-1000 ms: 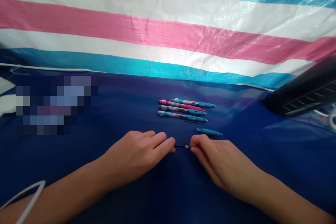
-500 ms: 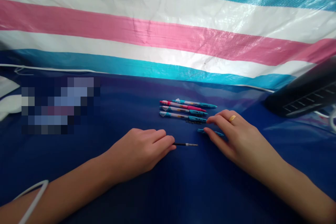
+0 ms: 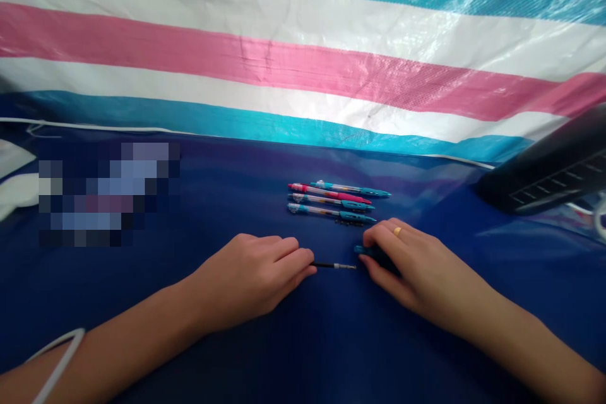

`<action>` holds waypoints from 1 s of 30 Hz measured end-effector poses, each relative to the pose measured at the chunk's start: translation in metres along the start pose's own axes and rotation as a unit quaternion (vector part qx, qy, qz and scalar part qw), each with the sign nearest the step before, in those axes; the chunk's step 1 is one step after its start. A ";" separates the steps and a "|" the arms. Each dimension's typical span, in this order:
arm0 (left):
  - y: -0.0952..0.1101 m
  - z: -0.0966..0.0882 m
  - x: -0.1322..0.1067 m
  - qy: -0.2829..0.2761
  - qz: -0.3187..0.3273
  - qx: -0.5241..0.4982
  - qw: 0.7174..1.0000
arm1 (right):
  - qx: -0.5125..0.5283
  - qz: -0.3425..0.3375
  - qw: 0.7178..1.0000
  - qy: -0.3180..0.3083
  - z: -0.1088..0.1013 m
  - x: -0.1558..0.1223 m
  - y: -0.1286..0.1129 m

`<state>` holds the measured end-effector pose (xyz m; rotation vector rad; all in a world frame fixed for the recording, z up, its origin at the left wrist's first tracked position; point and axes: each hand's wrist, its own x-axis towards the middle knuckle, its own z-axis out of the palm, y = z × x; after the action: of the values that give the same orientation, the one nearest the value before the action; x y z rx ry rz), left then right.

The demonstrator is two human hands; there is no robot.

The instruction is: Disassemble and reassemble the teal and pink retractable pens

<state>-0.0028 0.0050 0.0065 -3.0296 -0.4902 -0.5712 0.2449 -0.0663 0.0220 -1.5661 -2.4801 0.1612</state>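
My left hand point(image 3: 267, 274) is closed around a pen refill point(image 3: 326, 264). Its dark tube and metal tip stick out to the right; the rest is hidden in the fingers. Across a small gap, my right hand point(image 3: 409, 262), with a ring on one finger, pinches a blue pen barrel piece point(image 3: 358, 249) between thumb and fingertips. Only the left end of that piece shows clearly. The refill tip points toward it, and the two are apart. Just beyond the hands lie several pens side by side, among them a blue pen point(image 3: 331, 211) and a red pen point(image 3: 331, 193).
A dark cylinder with white markings point(image 3: 544, 167) stands tilted at the right. White objects point(image 3: 21, 189) and a pixelated patch point(image 3: 113, 192) are at the left. Behind the blue tabletop point(image 3: 307, 353) hangs a striped sheet point(image 3: 303, 63). A white cord point(image 3: 66, 350) crosses my left forearm.
My right hand has moved a little left and toward me, and its fingers have closed on the blue barrel piece. My left hand keeps its hold on the refill.
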 end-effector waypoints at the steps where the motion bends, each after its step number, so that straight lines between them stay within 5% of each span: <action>1: 0.000 0.000 0.000 -0.002 0.000 -0.002 1.000 | 0.018 -0.004 1.000 -0.007 0.000 0.000 -0.001; 13: -0.001 0.001 0.000 -0.008 0.010 -0.009 1.000 | 0.216 0.008 0.973 -0.080 -0.002 0.003 0.002; 30: -0.001 0.001 -0.002 0.000 -0.002 -0.022 1.000 | 0.223 0.017 0.967 -0.119 -0.010 0.000 0.003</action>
<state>-0.0049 0.0054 0.0046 -3.0703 -0.4910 -0.5907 0.2496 -0.0657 0.0307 -1.4587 -2.3538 0.8928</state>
